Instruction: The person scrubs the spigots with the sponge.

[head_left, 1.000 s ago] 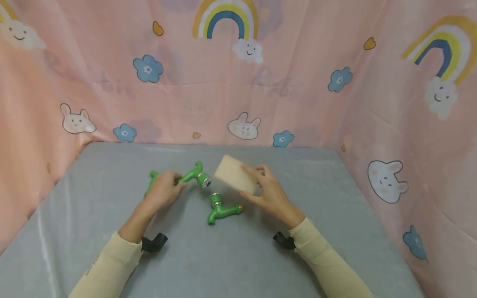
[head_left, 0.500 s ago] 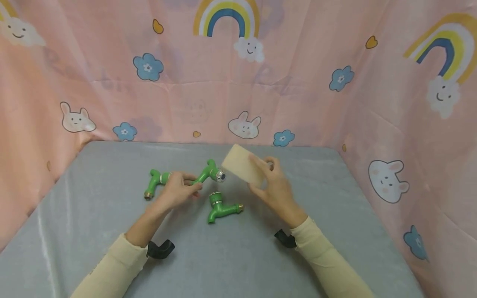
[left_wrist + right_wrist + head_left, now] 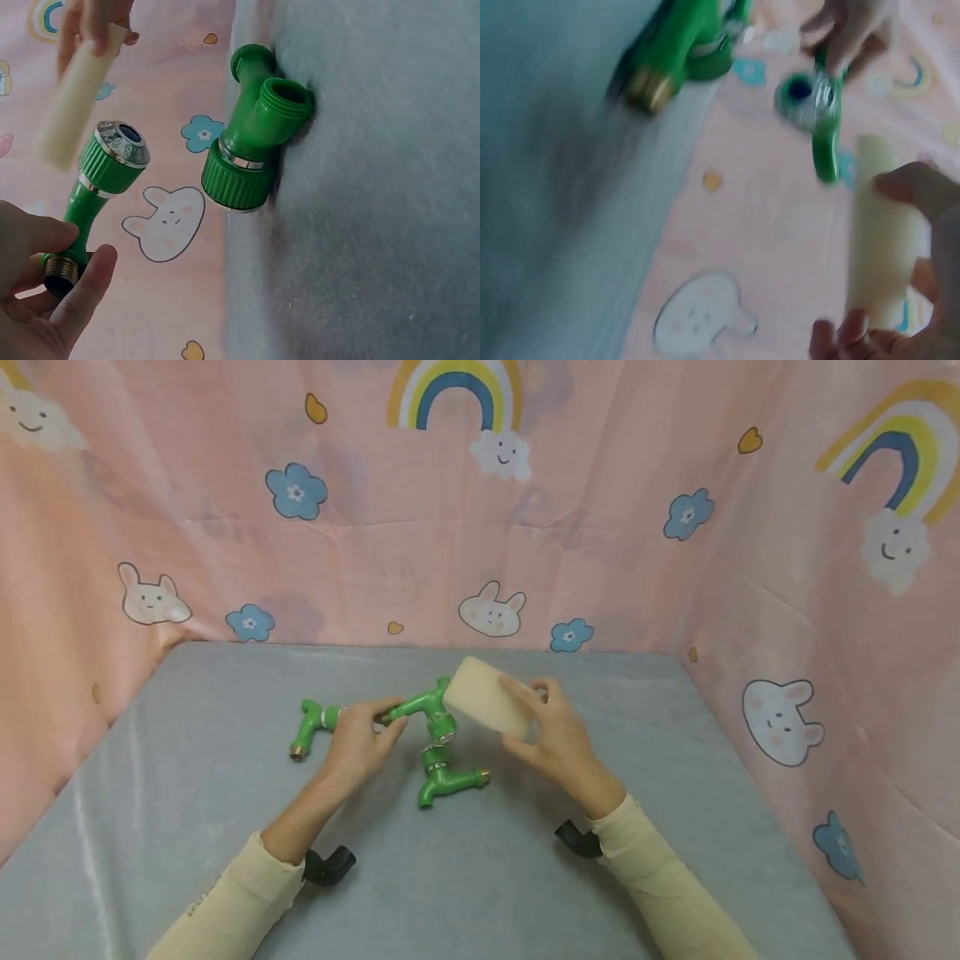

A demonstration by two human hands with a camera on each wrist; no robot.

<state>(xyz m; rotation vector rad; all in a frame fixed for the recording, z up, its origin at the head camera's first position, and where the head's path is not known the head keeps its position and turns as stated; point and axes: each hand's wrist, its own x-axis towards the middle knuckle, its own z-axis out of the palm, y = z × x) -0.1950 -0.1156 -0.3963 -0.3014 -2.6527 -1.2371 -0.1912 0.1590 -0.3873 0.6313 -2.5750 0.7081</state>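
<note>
- The left hand (image 3: pixel 354 743) has its thumb and fingers clamped on the brass threaded end of a green tap (image 3: pixel 425 703), which it holds above the grey surface (image 3: pixel 487 893), the knob end free.
- The right hand (image 3: pixel 558 735) grips a pale block (image 3: pixel 486 697), probably a sponge, between thumb and fingers at its near end; the block sits just beside the held tap, and whether they touch I cannot tell.
- The held tap could pivot or slip: the pinch is at one extremity, so the weight of the knob, or a push from the block, would likely twist it.
- A second green tap (image 3: pixel 446 783) lies on the surface beneath the held tap's knob in the head view; lowering the hand there could knock the two together.
- A third green tap (image 3: pixel 309 727) rests just beside the left hand; a backward swing of the wrist might nudge it.
- The block could bend or slide out if pressed hard at its far corner, as it seems soft and is gripped at one end.
</note>
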